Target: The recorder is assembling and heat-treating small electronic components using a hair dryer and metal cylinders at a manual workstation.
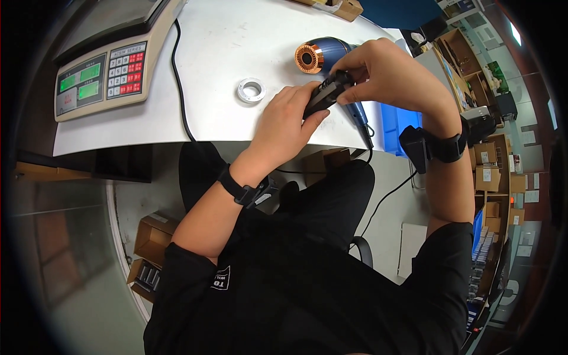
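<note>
Both of my hands hold a small black block-shaped object point(322, 98) above the white table. My left hand point(283, 122) wraps its near left side, with the thumb along the lower edge. At its upper right end, the fingers and thumb of my right hand point(374, 70) pinch it. Its exact kind does not show, as fingers cover parts of it. Just behind lies a dark blue hair dryer point(335, 49) with a copper-coloured grille facing left; its handle runs down past my right hand. A silver-white ring point(251, 90) lies flat to the left of my left hand.
A beige weighing scale point(106, 77) with a keypad and green displays stands at the table's left. Its black cable point(179, 77) crosses the white table point(216, 47). A blue tray point(395, 127) is at the right edge. Shelves with cardboard boxes point(488, 177) line the far right.
</note>
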A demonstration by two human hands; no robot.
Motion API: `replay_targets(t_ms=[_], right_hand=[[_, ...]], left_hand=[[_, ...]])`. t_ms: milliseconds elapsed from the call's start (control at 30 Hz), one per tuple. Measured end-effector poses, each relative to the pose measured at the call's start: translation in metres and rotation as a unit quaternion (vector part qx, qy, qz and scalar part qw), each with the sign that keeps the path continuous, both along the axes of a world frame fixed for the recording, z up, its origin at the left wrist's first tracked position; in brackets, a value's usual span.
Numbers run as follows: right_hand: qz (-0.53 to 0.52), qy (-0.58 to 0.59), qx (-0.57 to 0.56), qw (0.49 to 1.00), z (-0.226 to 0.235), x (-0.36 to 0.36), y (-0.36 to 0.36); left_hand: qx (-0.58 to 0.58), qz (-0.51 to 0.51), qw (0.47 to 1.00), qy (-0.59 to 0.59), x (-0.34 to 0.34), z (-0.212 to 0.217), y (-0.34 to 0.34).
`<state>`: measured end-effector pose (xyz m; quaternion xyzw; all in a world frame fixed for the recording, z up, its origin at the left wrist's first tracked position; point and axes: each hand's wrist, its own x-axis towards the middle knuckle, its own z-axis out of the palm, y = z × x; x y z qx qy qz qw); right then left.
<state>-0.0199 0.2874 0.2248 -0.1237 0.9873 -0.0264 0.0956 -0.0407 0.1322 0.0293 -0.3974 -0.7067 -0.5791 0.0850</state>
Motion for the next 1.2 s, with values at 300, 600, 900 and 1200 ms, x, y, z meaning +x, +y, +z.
replay_targets(t_ms=[300,600,900,1200], right_hand=[[0.034,0.041,-0.047,0.997,-0.008,0.004,0.001],[-0.006,0.007,-0.025,1.0,-0.01,0.0,0.002],[0.028,0.004,-0.105,0.994,-0.008,0.005,0.02],[-0.044,-0.034,-0.277,0.959,-0.046,0.009,0.025]], left_hand=[[-0.001,-0.006,1.0,-0.013,0.001,0.001,0.0],[0.006,-0.003,1.0,0.0,-0.002,-0.002,0.001],[-0.002,-0.02,0.999,-0.034,0.0,0.006,-0.003],[0.006,-0.024,0.999,-0.036,-0.001,0.006,-0.004]])
